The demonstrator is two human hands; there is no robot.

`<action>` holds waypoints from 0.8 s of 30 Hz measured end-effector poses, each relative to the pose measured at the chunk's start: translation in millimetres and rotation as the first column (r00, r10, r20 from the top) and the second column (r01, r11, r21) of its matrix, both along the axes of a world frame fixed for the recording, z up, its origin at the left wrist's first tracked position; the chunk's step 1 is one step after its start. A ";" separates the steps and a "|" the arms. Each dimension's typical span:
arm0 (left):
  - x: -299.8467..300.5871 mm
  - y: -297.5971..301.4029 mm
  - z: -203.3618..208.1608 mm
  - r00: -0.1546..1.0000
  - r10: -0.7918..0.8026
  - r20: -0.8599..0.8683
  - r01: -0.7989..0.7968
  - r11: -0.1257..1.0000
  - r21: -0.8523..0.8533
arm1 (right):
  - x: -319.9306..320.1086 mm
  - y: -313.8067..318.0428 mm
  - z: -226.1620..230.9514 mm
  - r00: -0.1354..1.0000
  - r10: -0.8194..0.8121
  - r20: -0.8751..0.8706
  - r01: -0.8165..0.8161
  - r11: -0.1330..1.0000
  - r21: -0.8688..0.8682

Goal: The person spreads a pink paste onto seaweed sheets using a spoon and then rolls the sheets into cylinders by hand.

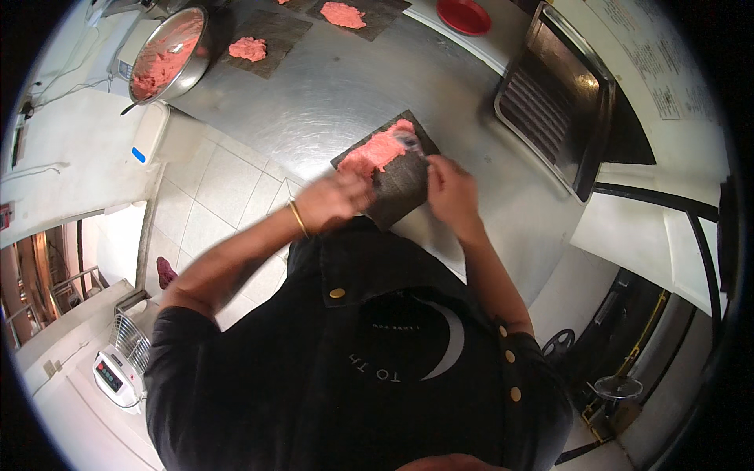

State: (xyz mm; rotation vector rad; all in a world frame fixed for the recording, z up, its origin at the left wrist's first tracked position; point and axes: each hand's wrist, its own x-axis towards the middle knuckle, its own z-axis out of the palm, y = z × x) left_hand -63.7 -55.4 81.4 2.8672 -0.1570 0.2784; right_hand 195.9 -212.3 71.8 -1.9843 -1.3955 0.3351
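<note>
On the metal table lies a dark sheet (pixel 404 188), which looks like seaweed, with pink paste (pixel 381 149) over its far left part. My right hand (pixel 452 188) is closed on the handle of a spoon (pixel 408 142), whose blurred metal bowl touches the paste near the sheet's far corner. Over the near left edge of the same sheet is my left hand (pixel 338 200), close to the paste. Motion smears its fingers, so their grip is unclear. A yellow band circles the left wrist.
A metal bowl (pixel 198 69) of pink paste stands at the table's far left. Beyond the sheet lie more dark sheets with pink lumps (pixel 248 49). A metal tray (pixel 550 102) is at the right, and a red plate (pixel 465 16) at the back.
</note>
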 end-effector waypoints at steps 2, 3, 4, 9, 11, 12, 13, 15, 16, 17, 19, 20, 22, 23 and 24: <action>7.8 -33.0 -35.5 0.997 0.033 0.071 -0.021 0.987 -0.161 | -22.6 9.9 2.9 0.995 0.100 0.024 -0.099 0.995 -0.016; 11.9 -42.8 -42.1 0.996 0.054 0.073 -0.038 0.980 -0.196 | -29.3 12.0 3.4 0.989 0.146 0.036 -0.145 0.989 -0.028; 13.5 -47.7 -45.5 0.994 0.075 0.074 -0.057 0.972 -0.227 | -31.5 13.7 3.4 0.988 0.147 0.045 -0.145 0.988 -0.056; 12.5 -53.8 -54.7 0.994 0.106 0.033 -0.093 0.960 -0.265 | 1.1 19.2 -15.0 0.985 0.019 0.169 0.011 0.985 -0.173; 12.5 -52.5 -54.6 0.994 0.103 0.024 -0.093 0.958 -0.271 | 14.3 17.5 -5.1 0.988 -0.003 0.155 0.025 0.989 -0.144; 12.3 -51.9 -54.6 0.995 0.102 0.024 -0.091 0.958 -0.271 | 17.0 17.7 -1.2 0.989 -0.013 0.147 0.032 0.991 -0.129; 12.7 -51.6 -53.7 0.995 0.097 0.023 -0.088 0.959 -0.271 | 11.1 17.9 0.4 0.985 0.000 0.173 0.015 0.996 -0.088; 14.2 -51.5 -53.4 0.996 0.086 0.019 -0.078 0.960 -0.267 | -3.9 21.6 -0.7 0.984 0.039 0.176 -0.021 0.994 -0.103; 14.0 -51.1 -53.5 0.996 0.083 0.015 -0.076 0.962 -0.262 | -8.3 23.1 -2.2 0.983 0.061 0.176 -0.042 0.993 -0.109; 13.8 -50.7 -53.6 0.997 0.079 0.010 -0.074 0.964 -0.257 | -5.1 24.4 -6.3 0.983 0.020 0.182 0.003 0.992 -0.128; 14.1 -50.0 -52.7 0.998 0.069 -0.001 -0.067 0.959 -0.274 | 14.1 22.3 -1.8 0.989 -0.054 0.138 0.077 0.983 -0.169; 14.5 -49.2 -51.8 0.998 0.062 -0.007 -0.062 0.957 -0.282 | 21.8 20.6 0.5 0.989 -0.093 0.116 0.114 0.975 -0.190; 15.8 -49.1 -51.5 0.996 0.086 0.009 -0.079 0.949 -0.306 | 21.7 21.1 2.1 0.990 -0.079 0.116 0.093 0.988 -0.123; 16.5 -49.8 -51.5 0.995 0.098 0.018 -0.087 0.943 -0.320 | 15.3 24.5 3.1 0.989 -0.042 0.143 0.060 0.991 -0.123; 16.5 -50.3 -52.5 0.996 0.091 0.002 -0.085 0.945 -0.315 | 12.5 26.4 3.6 0.985 -0.005 0.170 0.027 0.992 -0.124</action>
